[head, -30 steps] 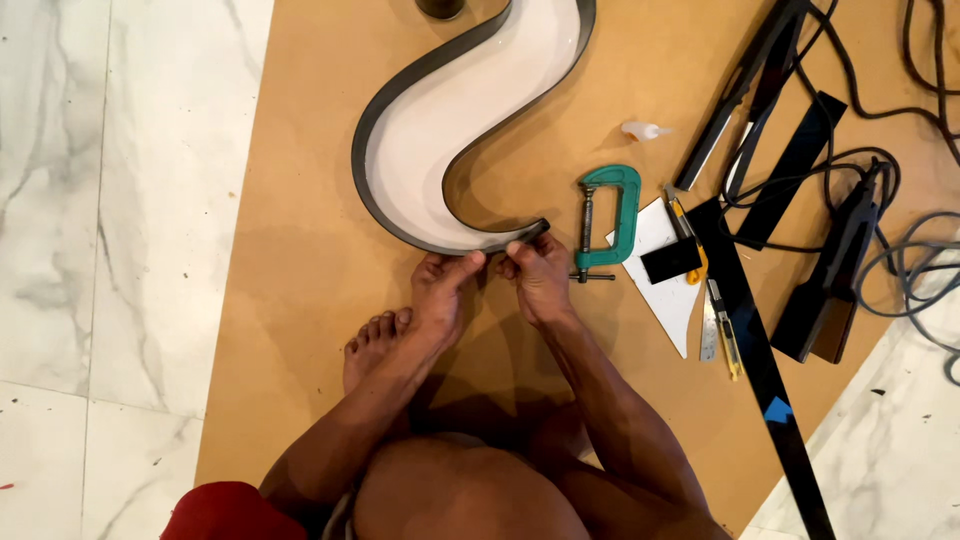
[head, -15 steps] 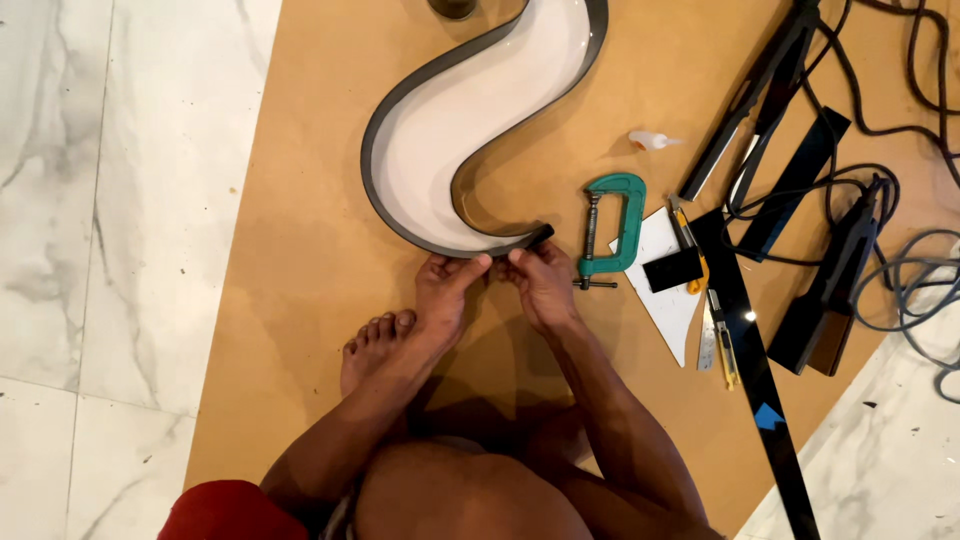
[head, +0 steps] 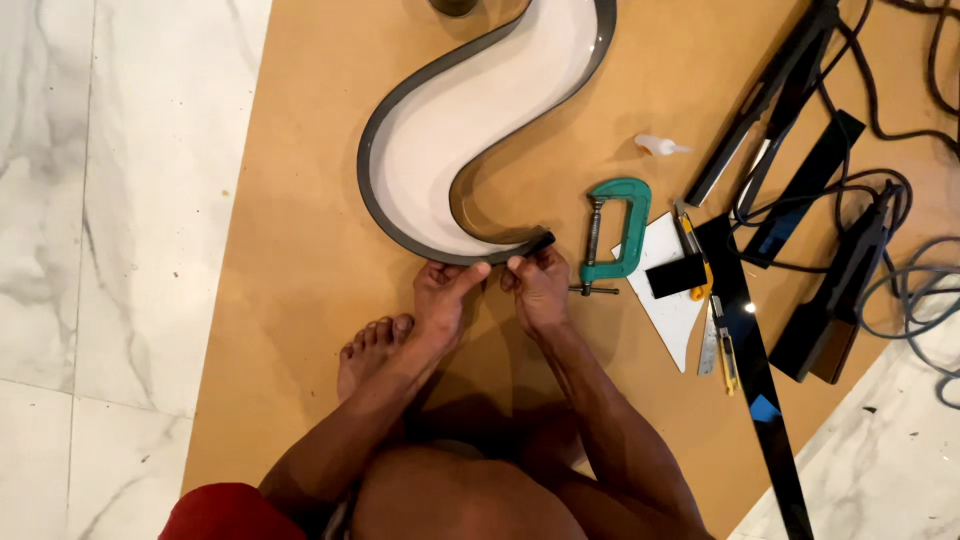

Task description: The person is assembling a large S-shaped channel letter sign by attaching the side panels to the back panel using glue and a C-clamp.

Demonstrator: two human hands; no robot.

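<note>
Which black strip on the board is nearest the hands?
The short end of the dark strip wrapping the S-shaped white panel, pinched by the right hand; the other strips lie farther right.

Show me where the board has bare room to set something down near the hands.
Bare board lies left of the S-shaped letter, out to the marble floor. A smaller patch sits between the letter's upper curve and the glue bottle. Right of the right hand it is crowded: green clamp, knives, black strips, cables.
</note>
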